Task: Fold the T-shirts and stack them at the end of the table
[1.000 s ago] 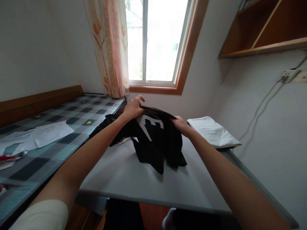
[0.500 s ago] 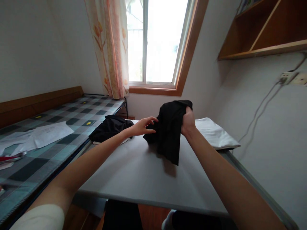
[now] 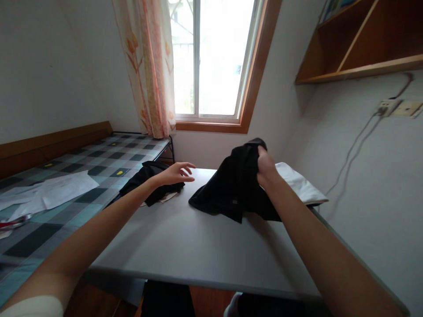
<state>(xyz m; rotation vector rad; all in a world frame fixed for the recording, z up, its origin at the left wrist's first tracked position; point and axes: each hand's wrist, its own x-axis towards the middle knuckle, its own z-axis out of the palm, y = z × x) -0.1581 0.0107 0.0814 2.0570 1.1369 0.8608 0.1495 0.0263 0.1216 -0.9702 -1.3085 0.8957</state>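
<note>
A black garment (image 3: 228, 185) hangs from my right hand (image 3: 267, 167), which grips it at its upper right edge. Its lower part spreads over the white table (image 3: 185, 246), and what kind of garment it is I cannot tell. My left hand (image 3: 176, 173) hovers to the left, apart from that garment, with its fingers spread and nothing in them. Just behind and below the left hand lies a crumpled black cloth (image 3: 145, 176) with a pale edge showing underneath. Past my right wrist sits a folded white cloth (image 3: 299, 182), partly hidden by the hand.
Along the left side runs a bed with a checked cover (image 3: 29, 240), with white papers (image 3: 56, 191) on it. A window (image 3: 220, 61) and a curtain (image 3: 148, 66) are at the back. A wooden shelf (image 3: 360, 66) and a socket with a cable (image 3: 386, 107) are on the right wall.
My left hand has moved left, away from the held garment. The garment has widened, its lower part spreading left and right over the table, while my right hand keeps its grip, slightly lower.
</note>
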